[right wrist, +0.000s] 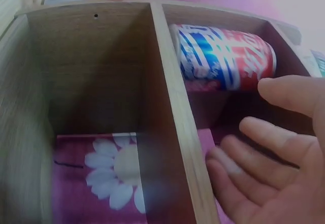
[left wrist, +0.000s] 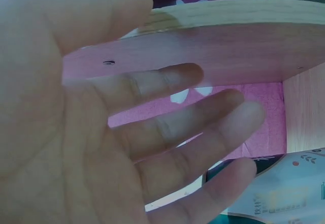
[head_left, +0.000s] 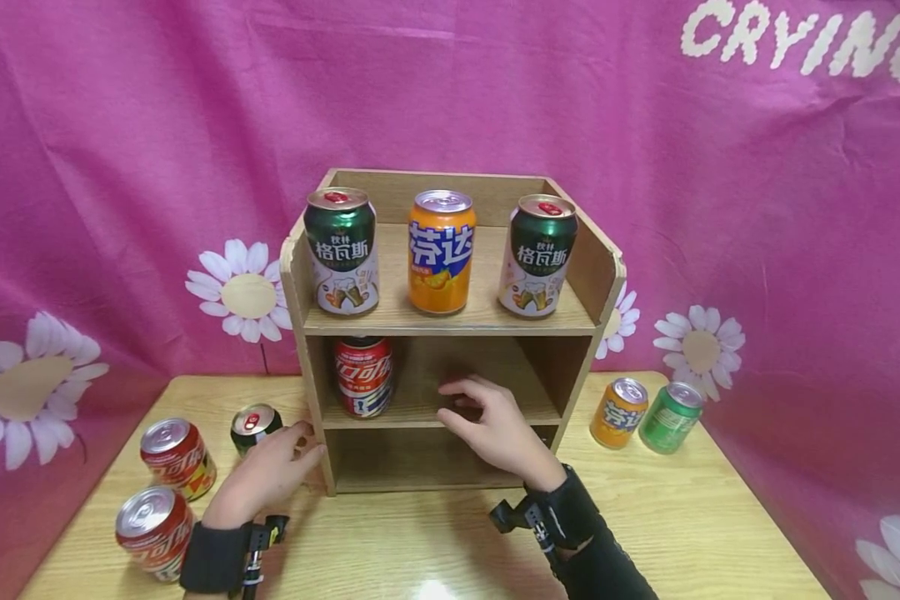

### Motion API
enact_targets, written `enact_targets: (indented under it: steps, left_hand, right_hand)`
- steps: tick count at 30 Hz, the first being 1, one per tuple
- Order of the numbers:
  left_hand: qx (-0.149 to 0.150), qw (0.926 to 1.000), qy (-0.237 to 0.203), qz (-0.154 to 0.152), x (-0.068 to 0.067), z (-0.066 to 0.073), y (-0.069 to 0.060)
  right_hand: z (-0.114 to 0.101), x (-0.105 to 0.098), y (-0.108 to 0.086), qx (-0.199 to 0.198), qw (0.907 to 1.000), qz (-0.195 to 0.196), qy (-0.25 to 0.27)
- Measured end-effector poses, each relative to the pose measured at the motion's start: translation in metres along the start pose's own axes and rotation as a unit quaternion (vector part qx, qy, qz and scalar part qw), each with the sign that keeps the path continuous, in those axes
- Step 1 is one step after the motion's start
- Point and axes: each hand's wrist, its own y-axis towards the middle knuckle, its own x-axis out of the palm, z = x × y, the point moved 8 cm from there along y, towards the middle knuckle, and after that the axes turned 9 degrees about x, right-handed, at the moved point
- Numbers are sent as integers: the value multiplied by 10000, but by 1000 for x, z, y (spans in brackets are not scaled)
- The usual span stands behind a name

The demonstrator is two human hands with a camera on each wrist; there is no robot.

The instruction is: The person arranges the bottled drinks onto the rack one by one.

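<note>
A wooden shelf [head_left: 450, 327] holds a red cola can [head_left: 364, 377] at the left of its middle level. My right hand [head_left: 491, 421] is at the middle level's opening, right of that can, fingers apart and slightly bent, holding nothing; in the right wrist view the can [right wrist: 223, 56] lies beyond the thumb. Outside the shelf's left side is my left hand [head_left: 273, 468], empty, its fingers spread in the left wrist view. Just behind it stands a dark can [head_left: 256, 421] with a red tab, partly hidden by the hand.
On the top level stand two green-and-white cans [head_left: 345, 254] [head_left: 538, 258] and an orange can [head_left: 442, 254] between them. Two red cans [head_left: 177, 457] [head_left: 155, 533] are on the table [head_left: 390, 550] at left. An orange can [head_left: 618, 412] and a green can [head_left: 671, 418] stand at right.
</note>
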Motion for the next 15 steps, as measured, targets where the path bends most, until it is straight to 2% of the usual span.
enact_targets:
  steps: [5, 9, 15]
  left_hand:
    - [77, 9997, 128, 201, -4, 1, 0]
    - [118, 9990, 176, 399, -7, 1, 0]
    - [233, 9985, 134, 475, -11, -1, -1]
  right_hand:
    - [9, -13, -20, 97, 9994, -136, 312]
    - [16, -21, -34, 88, 9990, -270, 346]
    - [29, -26, -51, 134, 9963, -783, 342]
